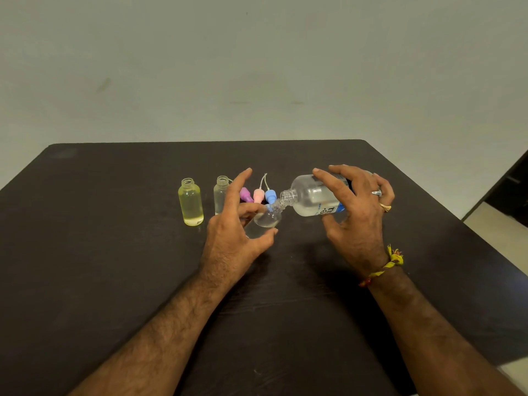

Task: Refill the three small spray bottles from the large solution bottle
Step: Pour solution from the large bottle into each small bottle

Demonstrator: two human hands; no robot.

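- The large solution bottle (pixel 317 195) is held tipped on its side above the dark table (pixel 114 252) by the right hand (pixel 357 212), whose fingers and thumb are curled around its body.
- Its open neck is pointed left and is met by the mouth of a small clear bottle (pixel 268 217), which is tilted toward it.
- That small bottle is pinched by the left hand (pixel 234 230) between the thumb and a curled finger; the index finger is stretched upward, free of the bottle.
- 2 more small bottles are stood upright and uncapped to the left: a yellow-tinted bottle (pixel 191 202) and, just right of it, a second clear bottle (pixel 221 194), partly hidden by the left hand.
- 3 spray tops are laid close together behind the hands: a purple top (pixel 246 194), a pink top (pixel 259 195) and a blue top (pixel 270 195).
- 2 rings (pixel 381 200) are worn on the right hand, and a yellow thread band (pixel 385 267) is tied at that wrist.
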